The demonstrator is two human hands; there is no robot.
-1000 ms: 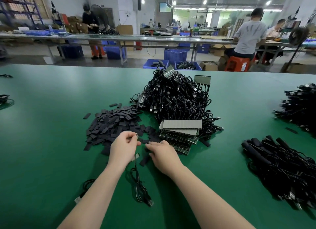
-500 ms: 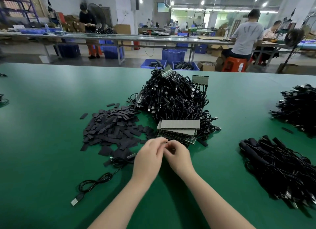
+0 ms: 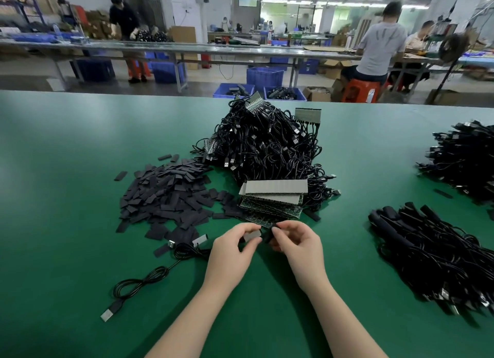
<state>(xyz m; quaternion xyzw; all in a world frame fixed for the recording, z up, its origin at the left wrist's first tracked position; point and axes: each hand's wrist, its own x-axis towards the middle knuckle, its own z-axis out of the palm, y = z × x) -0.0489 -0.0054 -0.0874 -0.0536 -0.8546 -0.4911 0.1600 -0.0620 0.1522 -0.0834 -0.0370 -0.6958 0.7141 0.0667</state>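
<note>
Left hand (image 3: 232,253): grip pinched by thumb and fingertips on a small flat grey piece (image 3: 252,235), held above the counter's near edge, about mid-width.
Right hand (image 3: 299,248): grip pinches a short black sleeve (image 3: 267,236) at the grey piece's end; the fingers cover most of it.
Thin black cable (image 3: 141,282): loops left across the green counter (image 3: 66,170) to a silver USB plug (image 3: 108,315); its other end is hidden under the left hand.
Hard to tell: whether the sleeve is around the piece or just beside it.
Cut off: black cable bundles (image 3: 433,253) at the right edge.
Writing: detail on the stacked green circuit boards (image 3: 270,210) is too small to read.
</note>
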